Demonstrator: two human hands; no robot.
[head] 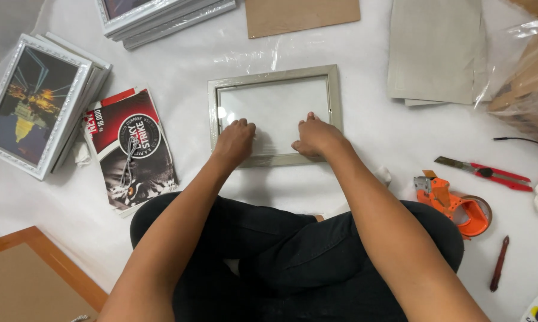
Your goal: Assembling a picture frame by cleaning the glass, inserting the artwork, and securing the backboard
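Seen from the head camera, looking straight down over crossed legs in dark trousers. Lay flat on the white sheet directly ahead of both hands: a pale grey picture frame with a clear pane, long axis running left to right across the body. Pressed onto its near rail and the near edge of the pane: the left hand, fingers curled under in a loose fist, and the right hand, fingers bent and tips down on the pane; gripping nothing, so far as could be told, only bearing down. Set about equally near, one toward each lower corner, with the right reaching slightly farther in. Off to the left, well apart: a stack of white framed pictures and, beside it, a red and black printed sheet. Beyond the frame: more stacked frames, a brown board and grey backing boards. To the right: an orange tape dispenser, a red utility knife and a small dark red tool. Nothing lay between hands and frame.
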